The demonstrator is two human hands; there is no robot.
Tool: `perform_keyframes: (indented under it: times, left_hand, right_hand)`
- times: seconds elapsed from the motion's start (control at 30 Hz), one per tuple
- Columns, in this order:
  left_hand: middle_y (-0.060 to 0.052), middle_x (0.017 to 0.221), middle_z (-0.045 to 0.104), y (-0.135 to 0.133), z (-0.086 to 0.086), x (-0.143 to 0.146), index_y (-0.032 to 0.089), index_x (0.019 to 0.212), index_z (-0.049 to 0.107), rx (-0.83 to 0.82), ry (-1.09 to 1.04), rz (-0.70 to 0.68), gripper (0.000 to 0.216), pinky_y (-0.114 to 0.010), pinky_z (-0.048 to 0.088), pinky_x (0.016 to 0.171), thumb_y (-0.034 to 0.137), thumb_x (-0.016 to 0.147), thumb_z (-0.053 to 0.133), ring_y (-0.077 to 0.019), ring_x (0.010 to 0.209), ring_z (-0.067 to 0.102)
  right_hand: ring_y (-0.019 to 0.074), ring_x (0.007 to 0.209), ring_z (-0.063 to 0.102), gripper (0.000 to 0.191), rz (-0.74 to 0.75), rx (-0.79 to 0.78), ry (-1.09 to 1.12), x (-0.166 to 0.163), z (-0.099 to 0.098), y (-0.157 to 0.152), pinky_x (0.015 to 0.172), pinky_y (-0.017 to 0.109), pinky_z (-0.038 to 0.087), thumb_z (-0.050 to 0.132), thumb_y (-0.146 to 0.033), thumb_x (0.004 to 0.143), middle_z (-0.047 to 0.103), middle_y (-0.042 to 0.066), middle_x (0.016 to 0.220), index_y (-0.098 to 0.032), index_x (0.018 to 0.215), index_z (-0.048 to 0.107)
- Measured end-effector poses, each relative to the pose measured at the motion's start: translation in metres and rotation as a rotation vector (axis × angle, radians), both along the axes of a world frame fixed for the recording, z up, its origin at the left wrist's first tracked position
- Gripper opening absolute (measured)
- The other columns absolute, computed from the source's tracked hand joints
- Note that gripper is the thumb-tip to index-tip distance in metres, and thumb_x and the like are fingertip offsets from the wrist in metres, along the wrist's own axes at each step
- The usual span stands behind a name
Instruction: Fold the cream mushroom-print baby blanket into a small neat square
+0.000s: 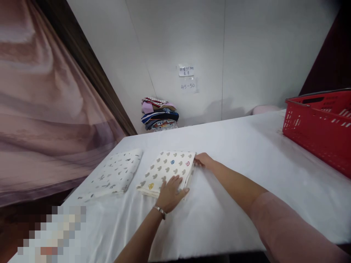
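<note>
A cream cloth (164, 166) printed with grey mushroom shapes and a few coloured ones lies folded on the white-covered table. My left hand (171, 193) rests flat on its near right corner, fingers spread, a silver bracelet at the wrist. At the cloth's far right edge is my right hand (203, 160), its fingers bent against the side; the fingertips are partly hidden, so I cannot see whether they pinch the fabric. Left of this cloth lies another folded white cloth (116, 171) with small dark prints, apart from both hands.
The table (236, 204) ends at a pale wall with paper signs (188, 86). A stack of folded fabrics (159, 115) stands beyond the far edge. On the right sits a red plastic basket (318, 128). A pinkish curtain (49, 109) hangs along the left.
</note>
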State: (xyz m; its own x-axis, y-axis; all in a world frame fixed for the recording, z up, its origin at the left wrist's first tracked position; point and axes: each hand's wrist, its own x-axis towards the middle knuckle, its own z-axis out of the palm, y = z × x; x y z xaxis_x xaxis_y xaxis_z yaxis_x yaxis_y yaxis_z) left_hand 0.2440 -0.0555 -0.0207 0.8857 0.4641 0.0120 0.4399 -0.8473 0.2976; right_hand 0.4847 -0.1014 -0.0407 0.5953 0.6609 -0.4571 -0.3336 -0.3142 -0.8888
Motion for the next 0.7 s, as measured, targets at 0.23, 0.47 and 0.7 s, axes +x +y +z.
perform_keyframes:
  times: [0.23, 0.47, 0.7]
  left_hand:
    - [-0.008, 0.137, 0.044, 0.062, 0.024, 0.035, 0.02, 0.119, 0.056, 0.116, -0.072, 0.175, 0.047, -0.037, 0.026, 0.107, 0.05, 0.085, 0.042, -0.0216, 0.129, 0.034]
    - [-0.007, 0.147, 0.025, 0.109, -0.014, 0.054, 0.024, 0.132, 0.04, 0.159, 0.1, 0.278, 0.056, -0.05, 0.012, 0.108, 0.054, 0.085, 0.036, -0.0248, 0.136, 0.017]
    - [-0.006, 0.147, 0.025, 0.112, -0.026, 0.05, 0.025, 0.134, 0.038, 0.16, 0.088, 0.265, 0.059, -0.049, 0.011, 0.109, 0.057, 0.085, 0.031, -0.0244, 0.136, 0.017]
  right_hand:
    - [0.0029, 0.038, 0.043, 0.023, 0.039, 0.026, 0.109, -0.002, -0.002, 0.003, 0.033, 0.013, 0.025, 0.053, -0.028, 0.084, 0.054, -0.002, 0.05, -0.013, 0.066, 0.052]
    - [0.0036, 0.033, 0.036, 0.026, 0.025, -0.094, 0.1, 0.0, -0.008, 0.016, 0.03, 0.014, 0.018, 0.057, -0.026, 0.079, 0.048, -0.002, 0.043, -0.015, 0.058, 0.047]
    - [0.003, 0.032, 0.028, 0.031, -0.017, -0.092, 0.034, 0.001, -0.013, 0.018, 0.031, 0.015, 0.014, 0.057, -0.023, 0.075, 0.038, -0.006, 0.037, -0.018, 0.051, 0.038]
